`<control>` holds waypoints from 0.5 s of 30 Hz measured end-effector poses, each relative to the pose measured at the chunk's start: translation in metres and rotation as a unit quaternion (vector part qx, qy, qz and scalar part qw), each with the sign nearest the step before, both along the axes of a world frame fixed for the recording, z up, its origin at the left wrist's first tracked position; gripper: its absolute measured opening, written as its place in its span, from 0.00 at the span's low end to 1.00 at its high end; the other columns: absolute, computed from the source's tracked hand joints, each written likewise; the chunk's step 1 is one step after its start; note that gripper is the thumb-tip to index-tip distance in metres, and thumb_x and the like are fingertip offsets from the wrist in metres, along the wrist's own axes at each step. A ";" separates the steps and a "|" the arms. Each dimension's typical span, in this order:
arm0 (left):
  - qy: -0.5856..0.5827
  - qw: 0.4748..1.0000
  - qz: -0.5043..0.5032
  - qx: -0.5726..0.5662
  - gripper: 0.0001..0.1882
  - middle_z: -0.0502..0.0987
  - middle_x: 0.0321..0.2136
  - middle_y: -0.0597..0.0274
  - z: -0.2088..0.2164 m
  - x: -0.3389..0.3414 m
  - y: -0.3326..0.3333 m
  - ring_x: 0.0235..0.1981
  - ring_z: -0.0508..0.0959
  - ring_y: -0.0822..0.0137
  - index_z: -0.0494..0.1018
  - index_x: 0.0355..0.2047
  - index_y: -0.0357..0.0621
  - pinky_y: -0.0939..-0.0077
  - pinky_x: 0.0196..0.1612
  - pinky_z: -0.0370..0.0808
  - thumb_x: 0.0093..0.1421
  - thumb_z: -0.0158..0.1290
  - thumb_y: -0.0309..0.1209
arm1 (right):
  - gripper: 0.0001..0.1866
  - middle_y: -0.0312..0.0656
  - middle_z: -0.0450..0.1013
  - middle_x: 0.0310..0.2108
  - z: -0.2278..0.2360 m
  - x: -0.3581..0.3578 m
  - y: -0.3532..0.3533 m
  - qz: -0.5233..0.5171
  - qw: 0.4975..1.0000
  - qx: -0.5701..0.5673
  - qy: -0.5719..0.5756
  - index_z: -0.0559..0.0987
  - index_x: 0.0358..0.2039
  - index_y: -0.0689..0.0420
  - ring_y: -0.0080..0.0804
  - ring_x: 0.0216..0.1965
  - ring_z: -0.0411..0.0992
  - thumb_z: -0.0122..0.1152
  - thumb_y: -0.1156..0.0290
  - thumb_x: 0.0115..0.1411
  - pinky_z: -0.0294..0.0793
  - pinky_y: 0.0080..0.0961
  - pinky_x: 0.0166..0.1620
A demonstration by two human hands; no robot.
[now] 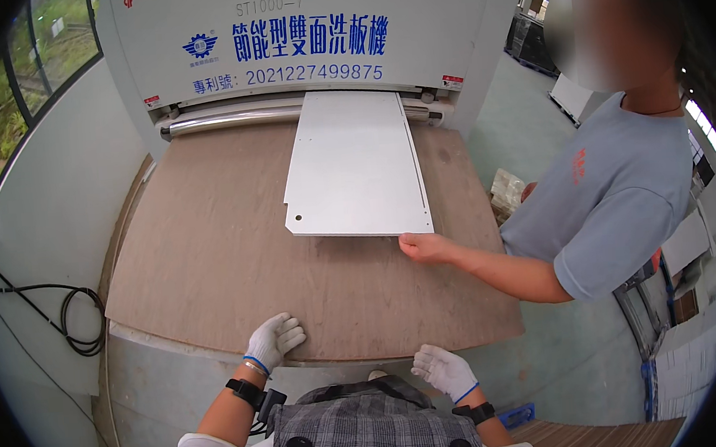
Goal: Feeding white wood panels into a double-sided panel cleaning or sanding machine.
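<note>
My left hand (276, 341), in a white knitted glove, is by the near edge of a brown board tabletop (235, 258), fingers apart and holding nothing. Just beyond the same edge, farther right, my right hand (445, 372) is also gloved and empty, its fingers loosely stretched. Neither hand touches the white panel (358, 165). That panel has a small dark hole and a notched corner, and its far end lies at a metal roller (236, 119) under the machine. A co-worker's bare hand (426, 248) grips its near right corner.
A large pale machine (309, 26) with blue lettering stands across the far side. On the right stands the co-worker in a grey T-shirt (608, 195). Black cable (84, 321) hangs in loops at the left wall. Stacked white panels (693, 369) are at the lower right.
</note>
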State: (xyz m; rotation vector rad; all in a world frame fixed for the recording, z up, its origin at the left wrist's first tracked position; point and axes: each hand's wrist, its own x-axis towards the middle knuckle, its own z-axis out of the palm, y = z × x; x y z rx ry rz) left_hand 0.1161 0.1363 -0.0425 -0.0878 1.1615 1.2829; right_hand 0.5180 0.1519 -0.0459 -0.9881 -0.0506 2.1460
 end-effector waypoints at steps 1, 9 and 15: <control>0.006 1.000 0.002 -0.003 0.18 0.70 0.47 0.46 0.001 0.002 0.000 0.44 0.75 0.49 0.63 0.51 0.37 0.57 0.46 0.77 0.63 0.44 0.33 | 0.14 0.52 0.73 0.36 -0.001 0.000 0.000 0.001 1.000 0.000 0.000 0.71 0.42 0.63 0.47 0.38 0.73 0.51 0.68 0.60 0.73 0.46 0.45; -0.002 1.000 0.008 0.026 0.11 0.74 0.38 0.52 0.005 0.002 -0.004 0.36 0.77 0.54 0.66 0.42 0.40 0.59 0.41 0.79 0.63 0.44 0.33 | 0.11 0.53 0.74 0.37 -0.009 0.004 0.001 0.005 0.998 0.005 0.060 0.72 0.40 0.63 0.48 0.38 0.74 0.48 0.69 0.61 0.73 0.47 0.46; 0.012 1.000 -0.010 0.026 0.14 0.73 0.40 0.49 0.005 0.002 -0.001 0.38 0.76 0.52 0.66 0.44 0.37 0.58 0.44 0.78 0.63 0.44 0.33 | 0.11 0.50 0.74 0.35 -0.011 0.008 -0.004 -0.007 1.000 0.006 0.030 0.73 0.39 0.62 0.46 0.38 0.73 0.48 0.69 0.61 0.72 0.46 0.47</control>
